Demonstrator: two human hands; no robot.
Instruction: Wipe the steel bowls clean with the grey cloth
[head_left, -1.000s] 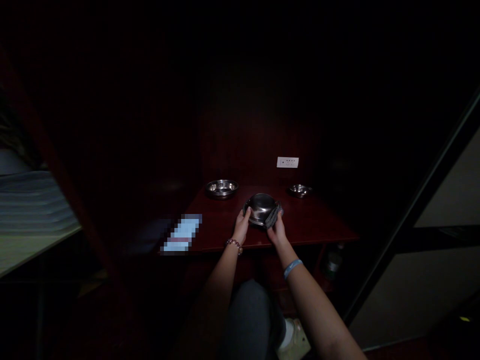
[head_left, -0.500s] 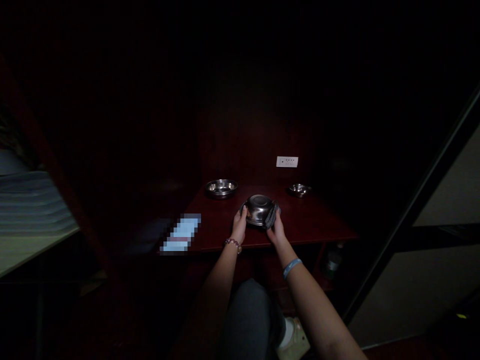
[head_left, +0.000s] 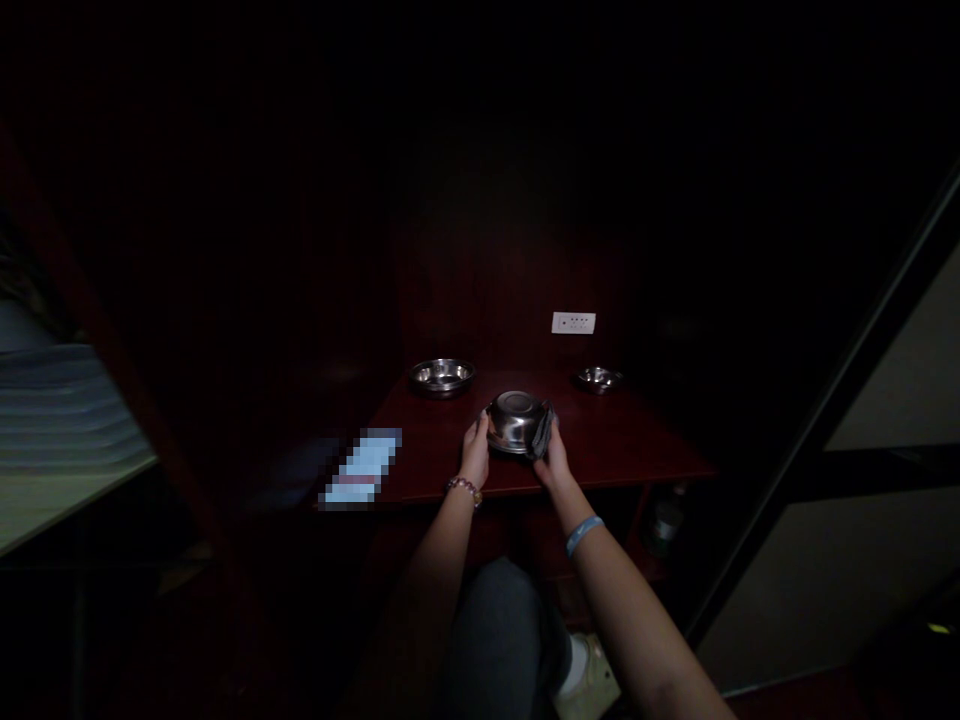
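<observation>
A shiny metal bowl (head_left: pixel 514 424) is held upside down between my two hands, over the front part of a dark red table (head_left: pixel 615 440). My left hand (head_left: pixel 475 448) grips its left rim, thumb up along the side. On the opposite side my right hand (head_left: pixel 553 455) presses a dark grey cloth (head_left: pixel 541 436) against the bowl's wall. Whether the rim touches the tabletop I cannot tell. Behind, to the left, a wider metal dish (head_left: pixel 442 376) rests upright. A smaller metal bowl (head_left: pixel 598 379) lies at the back right.
A pixelated bright rectangle (head_left: pixel 361 468) covers the table's front left corner. On the back panel is a white power socket (head_left: pixel 574 323). Stacked pale plates (head_left: pixel 64 410) stand on a shelf at far left. Below the table at right is a bottle (head_left: pixel 664 524).
My left hand has shifted very slightly left and down along the bowl's side. The bowl, the cloth and my right hand stay almost where they were.
</observation>
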